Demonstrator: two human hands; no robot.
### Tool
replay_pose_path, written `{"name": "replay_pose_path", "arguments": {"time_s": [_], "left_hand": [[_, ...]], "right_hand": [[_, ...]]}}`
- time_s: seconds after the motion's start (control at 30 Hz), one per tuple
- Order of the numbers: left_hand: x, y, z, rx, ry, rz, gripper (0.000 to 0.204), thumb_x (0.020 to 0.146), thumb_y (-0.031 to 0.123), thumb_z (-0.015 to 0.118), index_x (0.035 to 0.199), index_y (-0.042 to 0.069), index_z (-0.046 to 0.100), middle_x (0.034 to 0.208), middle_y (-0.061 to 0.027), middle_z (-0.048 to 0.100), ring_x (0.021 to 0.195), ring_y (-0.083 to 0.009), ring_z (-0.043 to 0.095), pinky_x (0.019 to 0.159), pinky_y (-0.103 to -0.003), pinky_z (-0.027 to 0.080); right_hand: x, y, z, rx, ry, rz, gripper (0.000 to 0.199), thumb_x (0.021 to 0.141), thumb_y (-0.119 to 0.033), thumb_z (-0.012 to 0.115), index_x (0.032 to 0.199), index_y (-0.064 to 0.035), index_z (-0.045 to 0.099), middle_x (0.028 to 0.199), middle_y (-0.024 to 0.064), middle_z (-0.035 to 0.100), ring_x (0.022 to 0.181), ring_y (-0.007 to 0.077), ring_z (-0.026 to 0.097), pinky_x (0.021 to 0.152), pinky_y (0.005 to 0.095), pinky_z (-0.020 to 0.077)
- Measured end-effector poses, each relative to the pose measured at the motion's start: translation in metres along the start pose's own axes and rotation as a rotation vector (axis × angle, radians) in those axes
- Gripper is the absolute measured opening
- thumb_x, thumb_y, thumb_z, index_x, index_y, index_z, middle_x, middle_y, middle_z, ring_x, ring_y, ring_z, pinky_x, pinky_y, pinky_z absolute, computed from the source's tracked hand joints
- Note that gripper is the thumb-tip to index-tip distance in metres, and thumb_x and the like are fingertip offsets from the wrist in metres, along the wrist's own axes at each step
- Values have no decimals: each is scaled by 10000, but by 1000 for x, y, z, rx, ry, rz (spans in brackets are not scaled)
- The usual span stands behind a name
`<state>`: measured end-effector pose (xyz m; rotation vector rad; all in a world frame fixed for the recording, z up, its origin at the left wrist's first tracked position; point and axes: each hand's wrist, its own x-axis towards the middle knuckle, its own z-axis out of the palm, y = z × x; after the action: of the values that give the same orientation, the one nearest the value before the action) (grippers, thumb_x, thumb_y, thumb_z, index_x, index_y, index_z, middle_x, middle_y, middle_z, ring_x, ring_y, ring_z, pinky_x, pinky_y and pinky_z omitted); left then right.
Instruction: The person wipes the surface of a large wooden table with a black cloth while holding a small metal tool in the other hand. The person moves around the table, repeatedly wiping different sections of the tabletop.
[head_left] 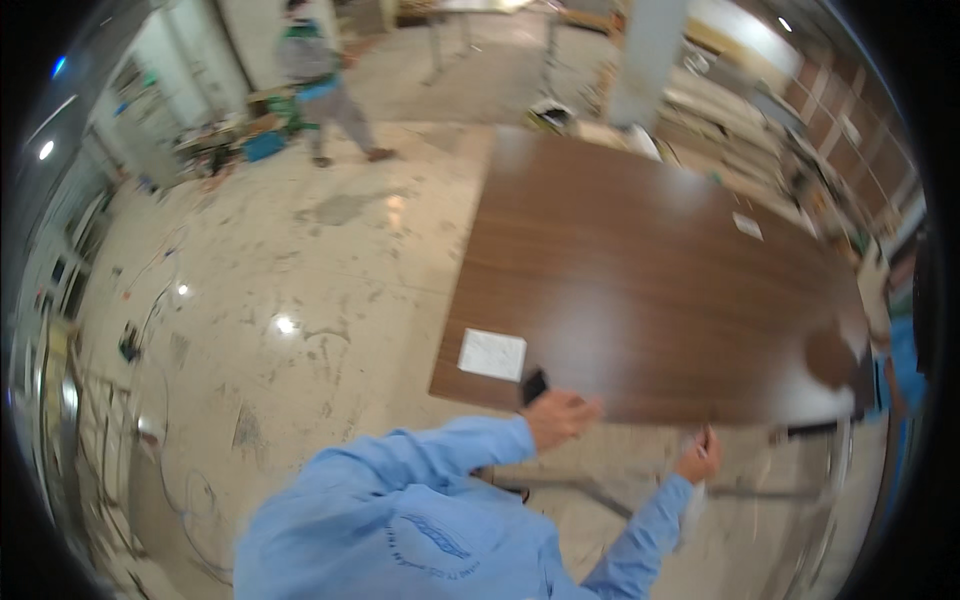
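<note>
At about ten o'clock a person [318,80] in a grey top walks over the pale, scuffed floor [280,290]. Near six o'clock a white paper sheet [492,354] lies on the near left corner of the dark wooden table [640,290], and just right of it the left hand [560,414] rests at the table's near edge with its grip curled around a small dark object [534,386]. At about five o'clock the right hand [699,458] hangs below that edge; its grip is closed on something pale, too blurred to tell.

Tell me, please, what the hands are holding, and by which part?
The left hand grips a small dark object by its lower end at the brown panel's edge; the right hand's hold cannot be told.
</note>
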<state>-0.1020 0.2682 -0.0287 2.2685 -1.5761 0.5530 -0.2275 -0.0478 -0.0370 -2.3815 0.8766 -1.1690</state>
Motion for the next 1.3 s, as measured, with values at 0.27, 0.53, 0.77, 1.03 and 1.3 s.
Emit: {"name": "replay_pose_path", "arguments": {"time_s": [0.27,0.53,0.77,1.03,1.3], "left_hand": [[48,22,28,46,40,76,492,861,201,609,1347,124,596,1464,-55,459,1090,-230,480,812,-339,422],[43,6,27,-24,-135,116,542,817,220,596,1355,159,585,1406,-30,522,978,-231,565,780,-376,485],[32,1,-7,-58,10,47,518,734,79,650,1249,124,685,1387,14,595,971,-232,524,822,-355,440],[30,5,-14,-39,22,-16,559,704,-5,682,1251,109,686,1345,7,623,970,-244,536,811,-358,436],[-7,-18,-47,-122,61,-214,488,718,10,742,1199,87,710,1245,-17,681,913,-257,560,832,-350,461]], "right_hand": [[8,51,29,-93,45,124,223,923,-72,640,1136,-53,703,1097,121,664,916,292,661,693,377,561],[-48,0,60,-187,203,-277,176,892,-62,641,1052,-63,714,1025,116,690,946,284,643,818,387,534],[-51,-36,36,30,138,-109,131,851,-56,713,973,-106,720,926,79,681,808,293,639,716,386,535],[-43,-28,37,-48,199,-135,164,843,-65,704,1000,-107,728,906,82,673,825,304,638,752,417,526],[-16,-16,15,-170,119,-85,168,870,-145,670,1026,-136,730,960,80,686,880,297,646,765,407,533]]}}
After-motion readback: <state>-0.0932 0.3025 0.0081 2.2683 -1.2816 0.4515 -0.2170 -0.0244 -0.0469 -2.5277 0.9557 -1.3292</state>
